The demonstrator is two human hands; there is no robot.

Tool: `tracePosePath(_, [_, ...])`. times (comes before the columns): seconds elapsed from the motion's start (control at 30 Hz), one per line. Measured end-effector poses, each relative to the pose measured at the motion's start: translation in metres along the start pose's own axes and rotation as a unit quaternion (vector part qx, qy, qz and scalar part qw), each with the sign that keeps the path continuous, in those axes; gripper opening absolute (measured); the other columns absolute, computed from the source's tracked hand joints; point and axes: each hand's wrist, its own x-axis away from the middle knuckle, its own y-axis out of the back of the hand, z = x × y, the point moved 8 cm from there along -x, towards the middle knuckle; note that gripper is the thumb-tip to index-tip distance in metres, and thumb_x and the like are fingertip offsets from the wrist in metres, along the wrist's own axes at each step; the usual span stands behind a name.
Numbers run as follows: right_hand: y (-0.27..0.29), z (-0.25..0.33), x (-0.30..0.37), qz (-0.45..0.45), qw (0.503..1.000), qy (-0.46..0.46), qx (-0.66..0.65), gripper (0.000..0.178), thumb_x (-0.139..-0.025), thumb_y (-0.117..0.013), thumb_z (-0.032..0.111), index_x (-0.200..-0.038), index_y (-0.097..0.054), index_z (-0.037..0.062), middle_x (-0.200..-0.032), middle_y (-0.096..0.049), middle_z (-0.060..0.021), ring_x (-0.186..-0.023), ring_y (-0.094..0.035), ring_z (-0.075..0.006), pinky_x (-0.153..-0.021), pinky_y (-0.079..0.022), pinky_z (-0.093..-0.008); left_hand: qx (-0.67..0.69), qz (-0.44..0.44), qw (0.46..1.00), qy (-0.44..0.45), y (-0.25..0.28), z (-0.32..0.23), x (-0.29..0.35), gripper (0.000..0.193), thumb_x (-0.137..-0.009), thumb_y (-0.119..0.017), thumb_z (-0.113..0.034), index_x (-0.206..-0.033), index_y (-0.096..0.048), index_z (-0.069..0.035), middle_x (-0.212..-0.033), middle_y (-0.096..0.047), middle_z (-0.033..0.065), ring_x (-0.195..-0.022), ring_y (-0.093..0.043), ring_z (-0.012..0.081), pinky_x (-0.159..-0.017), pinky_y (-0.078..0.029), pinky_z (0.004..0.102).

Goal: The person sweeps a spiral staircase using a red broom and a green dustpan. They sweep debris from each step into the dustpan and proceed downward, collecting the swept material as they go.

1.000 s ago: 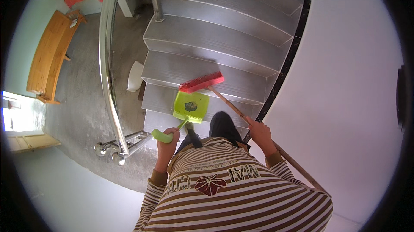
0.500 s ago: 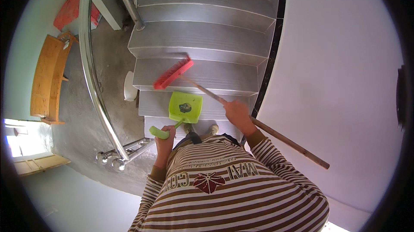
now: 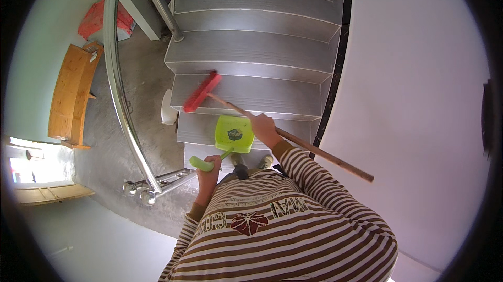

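Observation:
My right hand [image 3: 265,129] is wrapped round the wooden handle of a red broom [image 3: 202,92]. Its bristled head lies slantwise over the left part of a grey stair step, and the handle's free end slopes down to the right beside the wall. My left hand [image 3: 209,171] grips the handle of a lime-green dustpan [image 3: 233,134]. The pan is on the step below the broom head, close in front of my shoes [image 3: 266,162]. Some dark bits or a dark mark show in the pan; I cannot tell which. Broom head and pan are apart.
Grey stairs [image 3: 251,46] rise ahead, bordered by a white wall [image 3: 403,98] on the right. A shiny metal handrail [image 3: 121,98] curves along the left. Beyond it are a wooden bench [image 3: 73,91], a red-covered box [image 3: 105,19] and a white rounded object [image 3: 167,108] beside the steps.
The broom head has shifted left, toward the step's open side, and my right hand has moved left with it. My left hand still holds the dustpan; the whole view has shifted slightly.

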Motion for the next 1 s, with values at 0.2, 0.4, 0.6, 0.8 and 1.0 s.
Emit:
tracePosePath(0.2, [-0.002,-0.085,0.101,0.034,0.997,-0.068,0.019,0.045,-0.094,-0.05,0.015,-0.138,-0.053,0.0192,-0.08,-0.068,-0.0157,-0.068,-0.068,-0.0343,-0.061,-0.052,-0.051,0.027,-0.007,0.999,0.015,-0.003,0.009,0.003,0.017,-0.089,-0.068,-0.015,-0.093,-0.071,0.001,-0.093,-0.074,0.0114,-0.078,-0.067,0.0164,-0.071,-0.053,0.0307])
tracePosePath(0.4, [0.027,-0.127,0.212,0.137,0.965,-0.22,-0.027,0.049,-0.095,-0.053,0.024,-0.143,-0.048,0.0274,-0.092,-0.07,-0.0196,-0.087,-0.069,-0.0396,-0.072,-0.053,-0.0535,0.036,0.02,0.999,-0.03,-0.016,0.007,-0.009,0.016,-0.09,-0.068,-0.015,-0.093,-0.071,0.0,-0.092,-0.074,0.0108,-0.077,-0.067,0.0158,-0.07,-0.053,0.0307])
tracePosePath(0.6, [0.087,-0.139,0.223,0.124,0.95,-0.282,-0.043,0.044,-0.098,-0.049,0.031,-0.142,-0.049,0.0334,-0.1,-0.072,-0.0154,-0.093,-0.068,-0.0395,-0.081,-0.053,-0.0537,0.003,0.035,0.999,0.015,-0.025,0.005,-0.017,0.017,-0.091,-0.067,-0.016,-0.094,-0.07,0.001,-0.086,-0.072,0.0094,-0.076,-0.066,0.0142,-0.069,-0.052,0.0301])
tracePosePath(0.8, [0.072,-0.163,0.165,0.032,0.958,-0.286,0.013,0.04,-0.098,-0.048,0.027,-0.139,-0.05,0.0255,-0.09,-0.07,-0.0181,-0.084,-0.069,-0.041,-0.074,-0.054,-0.0559,0.019,0.044,0.999,-0.025,-0.037,-0.002,-0.019,0.017,-0.091,-0.066,-0.016,-0.094,-0.07,0.001,-0.082,-0.071,0.0082,-0.075,-0.064,0.0129,-0.069,-0.051,0.0296])
tracePosePath(1.0, [0.032,-0.133,0.187,0.082,0.966,-0.244,0.026,0.037,-0.095,-0.049,0.02,-0.132,-0.048,0.0214,-0.087,-0.07,-0.018,-0.078,-0.069,-0.0408,-0.067,-0.054,-0.0539,0.004,0.04,0.998,-0.037,-0.041,-0.004,-0.018,0.016,-0.091,-0.066,-0.016,-0.093,-0.07,0.0,-0.082,-0.071,0.0086,-0.074,-0.065,0.0139,-0.068,-0.051,0.0309])
